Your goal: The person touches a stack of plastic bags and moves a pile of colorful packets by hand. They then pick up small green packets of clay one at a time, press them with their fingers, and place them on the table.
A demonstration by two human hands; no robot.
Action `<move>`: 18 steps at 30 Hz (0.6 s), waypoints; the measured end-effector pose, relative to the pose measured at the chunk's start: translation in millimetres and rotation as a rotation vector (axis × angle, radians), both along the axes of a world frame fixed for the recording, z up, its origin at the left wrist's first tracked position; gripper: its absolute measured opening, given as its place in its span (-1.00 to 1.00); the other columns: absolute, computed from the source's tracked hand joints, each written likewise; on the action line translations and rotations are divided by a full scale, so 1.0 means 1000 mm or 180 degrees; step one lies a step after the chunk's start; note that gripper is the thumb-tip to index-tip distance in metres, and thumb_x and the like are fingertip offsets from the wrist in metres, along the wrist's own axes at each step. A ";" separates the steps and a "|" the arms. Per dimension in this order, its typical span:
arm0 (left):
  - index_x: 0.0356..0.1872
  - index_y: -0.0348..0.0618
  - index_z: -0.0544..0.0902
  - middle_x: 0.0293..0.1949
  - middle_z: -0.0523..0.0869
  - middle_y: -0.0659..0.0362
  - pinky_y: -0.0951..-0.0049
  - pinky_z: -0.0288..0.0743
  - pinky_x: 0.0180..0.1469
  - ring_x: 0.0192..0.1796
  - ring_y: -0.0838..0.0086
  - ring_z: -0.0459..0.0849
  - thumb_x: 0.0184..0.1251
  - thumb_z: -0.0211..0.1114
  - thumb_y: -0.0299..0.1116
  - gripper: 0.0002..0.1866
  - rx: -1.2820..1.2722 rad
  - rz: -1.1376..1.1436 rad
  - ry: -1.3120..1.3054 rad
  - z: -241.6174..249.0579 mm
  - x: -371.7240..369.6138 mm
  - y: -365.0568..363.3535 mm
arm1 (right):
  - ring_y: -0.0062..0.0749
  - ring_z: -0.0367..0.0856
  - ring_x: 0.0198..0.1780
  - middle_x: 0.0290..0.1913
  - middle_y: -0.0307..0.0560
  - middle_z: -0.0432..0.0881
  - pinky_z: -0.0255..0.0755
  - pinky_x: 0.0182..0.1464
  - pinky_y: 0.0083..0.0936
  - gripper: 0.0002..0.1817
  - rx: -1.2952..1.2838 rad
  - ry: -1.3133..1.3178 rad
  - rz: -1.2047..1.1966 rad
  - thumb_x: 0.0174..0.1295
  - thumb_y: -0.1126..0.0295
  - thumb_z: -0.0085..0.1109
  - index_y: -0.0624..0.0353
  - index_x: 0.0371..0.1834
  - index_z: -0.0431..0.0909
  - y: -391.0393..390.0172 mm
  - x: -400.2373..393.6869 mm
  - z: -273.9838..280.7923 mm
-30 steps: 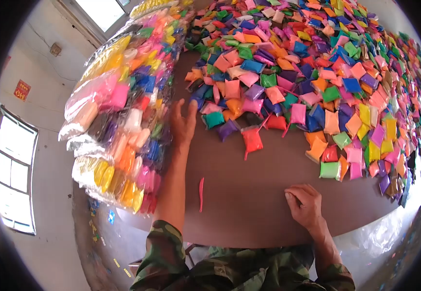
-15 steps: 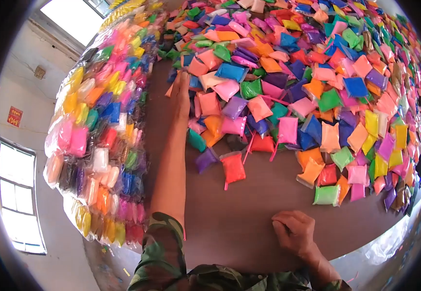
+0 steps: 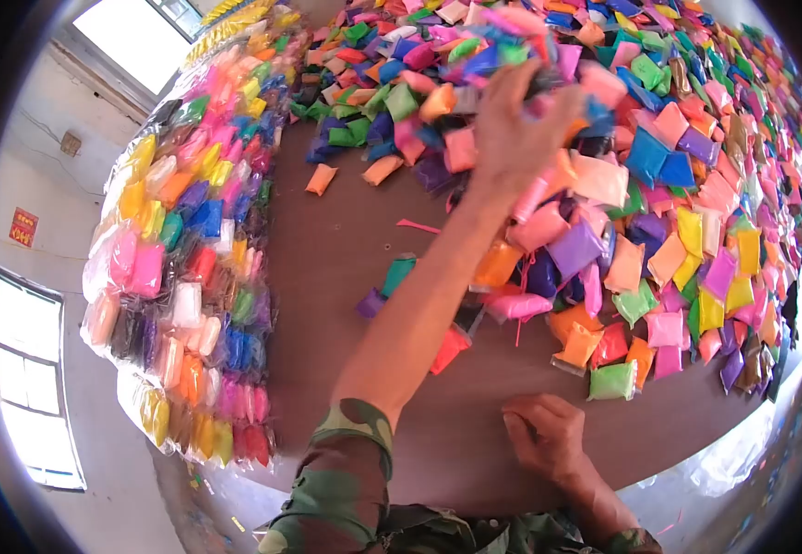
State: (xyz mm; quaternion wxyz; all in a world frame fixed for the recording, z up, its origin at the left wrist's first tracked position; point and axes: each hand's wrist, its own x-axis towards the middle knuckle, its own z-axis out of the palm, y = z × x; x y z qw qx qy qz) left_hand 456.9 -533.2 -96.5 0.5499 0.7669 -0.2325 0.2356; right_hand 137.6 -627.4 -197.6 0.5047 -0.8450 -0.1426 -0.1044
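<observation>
My left hand [image 3: 523,129] reaches far forward over the heap of small coloured packets [image 3: 664,157]. Its fingers are bent and smeared by motion, and whether they hold a packet cannot be made out. Blurred packets lie right around the fingertips. Near the table's front edge rests my right hand [image 3: 546,432], its fingers curled together on the brown table top [image 3: 327,342]; what is inside them, if anything, is hidden. A light green packet [image 3: 613,380] lies ahead and to the right of it. One orange packet [image 3: 322,179] lies apart at the heap's left.
Along the table's left side lie clear bags [image 3: 189,305] filled with rows of coloured packets. Clear plastic film [image 3: 738,452] shows beyond the table at the lower right. A window [image 3: 27,379] is in the wall at the left.
My left hand has swept from the heap's left edge rightward and forward. Packets there have shifted right, baring more table. My right hand has barely moved.
</observation>
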 end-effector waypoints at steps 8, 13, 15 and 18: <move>0.31 -0.33 0.62 0.31 0.67 -0.24 0.08 0.55 0.38 0.35 -0.11 0.67 0.30 0.51 0.11 -0.23 0.0125 -0.0236 -0.0442 0.018 -0.020 -0.031 | -0.13 0.84 -0.19 -0.17 -0.04 0.84 0.71 -0.13 -0.31 -0.85 0.0058 0.0259 -0.0090 0.18 0.60 0.46 0.18 -0.19 0.78 -0.007 -0.005 0.005; 0.22 -0.22 0.73 0.08 0.82 -0.07 0.21 0.66 0.19 0.09 0.15 0.82 0.45 0.44 0.10 -0.40 0.0481 0.1089 0.0167 0.002 -0.001 0.101 | -0.11 0.84 -0.18 -0.15 -0.03 0.84 0.71 -0.12 -0.29 -0.84 0.0092 0.0451 -0.0066 0.17 0.60 0.47 0.19 -0.19 0.78 -0.008 -0.003 0.007; 0.20 -0.21 0.75 0.03 0.85 0.03 0.32 0.64 0.13 0.08 0.31 0.81 0.47 0.43 0.07 -0.44 0.0260 0.1296 0.0062 -0.039 0.043 0.188 | -0.11 0.84 -0.18 -0.16 -0.02 0.84 0.71 -0.12 -0.29 -0.83 0.0089 0.0373 -0.0070 0.16 0.59 0.48 0.19 -0.19 0.78 -0.008 -0.003 0.006; 0.16 -0.30 0.75 0.09 0.83 -0.04 0.24 0.56 0.23 0.17 0.26 0.77 0.60 0.18 0.24 -0.31 0.0042 0.2080 0.0877 -0.077 0.063 0.287 | -0.12 0.83 -0.19 -0.15 -0.02 0.84 0.71 -0.13 -0.29 -0.82 0.0072 0.0419 -0.0006 0.16 0.58 0.50 0.18 -0.18 0.78 -0.010 -0.003 0.003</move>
